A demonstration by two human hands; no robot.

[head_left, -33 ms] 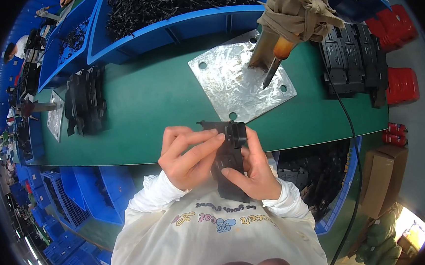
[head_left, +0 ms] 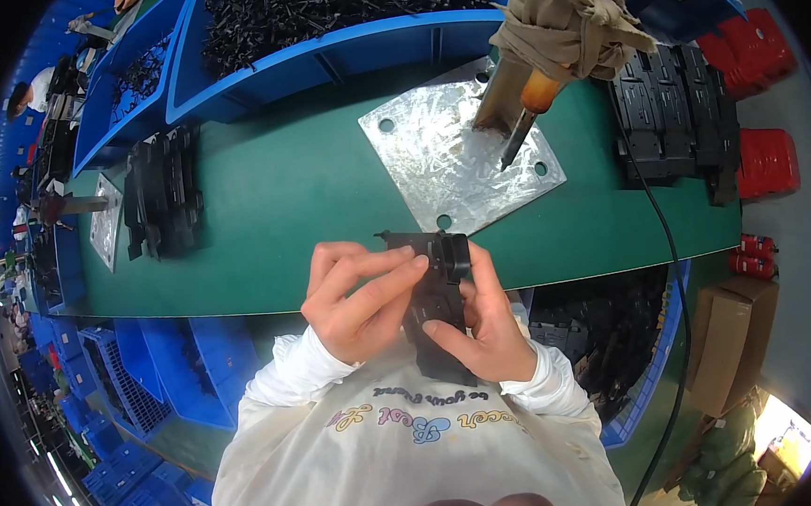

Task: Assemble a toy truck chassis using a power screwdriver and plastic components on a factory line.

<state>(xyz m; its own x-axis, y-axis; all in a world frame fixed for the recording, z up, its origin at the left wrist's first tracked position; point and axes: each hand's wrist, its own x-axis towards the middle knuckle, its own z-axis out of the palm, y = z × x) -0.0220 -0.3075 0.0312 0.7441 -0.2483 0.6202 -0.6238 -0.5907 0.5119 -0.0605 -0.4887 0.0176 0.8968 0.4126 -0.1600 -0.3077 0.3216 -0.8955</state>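
In front of my chest, at the near edge of the green table, I hold a long black plastic part with a raised, box-like end at the top right. My right hand wraps its right side, thumb lying across the front face. From the left, my left hand presses its fingertips on the part's upper left edge; its thumb is mostly hidden. A small thin tip juts from the part's upper left corner. Whether a smaller piece sits under the left fingertips cannot be made out.
Beyond my hands lies a scratched metal plate, an orange-handled iron with a dark tip above it, bound in cloth. Blue bins of small black pieces stand behind. Black parts are stacked left and right. A cable hangs at right.
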